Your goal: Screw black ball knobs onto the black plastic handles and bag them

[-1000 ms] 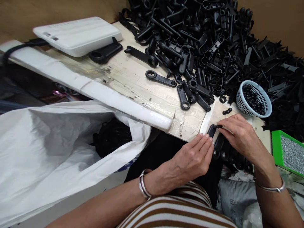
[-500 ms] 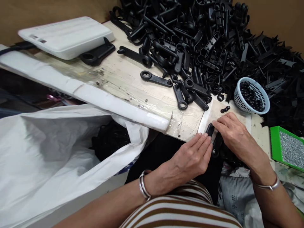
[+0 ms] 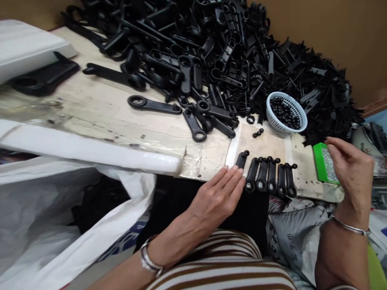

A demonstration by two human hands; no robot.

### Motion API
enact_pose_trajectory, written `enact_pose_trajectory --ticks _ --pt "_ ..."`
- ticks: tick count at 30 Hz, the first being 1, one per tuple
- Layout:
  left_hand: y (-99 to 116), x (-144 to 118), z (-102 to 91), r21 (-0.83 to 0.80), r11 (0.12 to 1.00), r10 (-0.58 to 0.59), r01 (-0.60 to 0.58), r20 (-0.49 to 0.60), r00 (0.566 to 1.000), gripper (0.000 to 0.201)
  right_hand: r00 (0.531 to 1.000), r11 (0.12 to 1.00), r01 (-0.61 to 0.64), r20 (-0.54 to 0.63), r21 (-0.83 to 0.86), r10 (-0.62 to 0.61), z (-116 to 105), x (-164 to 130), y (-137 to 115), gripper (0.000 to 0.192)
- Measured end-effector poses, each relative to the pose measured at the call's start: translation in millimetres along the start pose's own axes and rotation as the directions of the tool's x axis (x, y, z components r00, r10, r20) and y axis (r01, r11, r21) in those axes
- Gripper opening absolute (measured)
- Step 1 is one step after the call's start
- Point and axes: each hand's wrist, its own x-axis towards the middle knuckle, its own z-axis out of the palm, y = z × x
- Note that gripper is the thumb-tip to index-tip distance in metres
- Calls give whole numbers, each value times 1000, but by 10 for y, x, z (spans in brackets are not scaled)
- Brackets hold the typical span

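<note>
Head view: left hand point(image 3: 216, 193) at lower centre, flat, fingers straight and together, fingertips touching leftmost black handle point(image 3: 241, 159) in row of black handles point(image 3: 269, 177) along near table point(image 3: 90, 112) edge. Right hand point(image 3: 352, 171) at right, raised, fingers curled, thumb meeting forefinger; cannot tell if anything pinched. Green tray point(image 3: 317, 155) just beside it. Blue basket point(image 3: 286, 112) and black parts pile point(image 3: 236, 52) above.

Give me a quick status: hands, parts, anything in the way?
Left hand flat against leftmost of row of black handles. Right hand pinched above green tray, contents unclear. Nothing blocking row.
</note>
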Motion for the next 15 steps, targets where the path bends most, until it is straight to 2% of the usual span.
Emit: enact_pose_trajectory --ticks 2,5,7,9,11,15 --pt "-23 -20 0 -20 1000 17 -16 24 1000 23 969 957 -234 36 -174 243 -104 -48 449 38" --pt "-63 -52 26 -75 997 6 -4 17 1000 26 925 905 -307 131 -293 356 -144 -136 976 30" --pt "-85 -54 37 -129 991 -23 23 1 1000 28 890 897 -304 241 -320 387 -101 -193 1182 23" --pt "-94 -31 16 -170 985 -43 40 -14 999 29 852 906 -286 349 -312 389 -34 -236 1280 23" --pt "-85 13 -39 -197 979 -50 43 -31 998 32 824 918 -267 425 -294 375 23 -261 1306 33" --pt "-5 99 -194 -256 964 -102 77 -84 991 45 804 935 -234 488 -265 340 57 -274 1272 40"
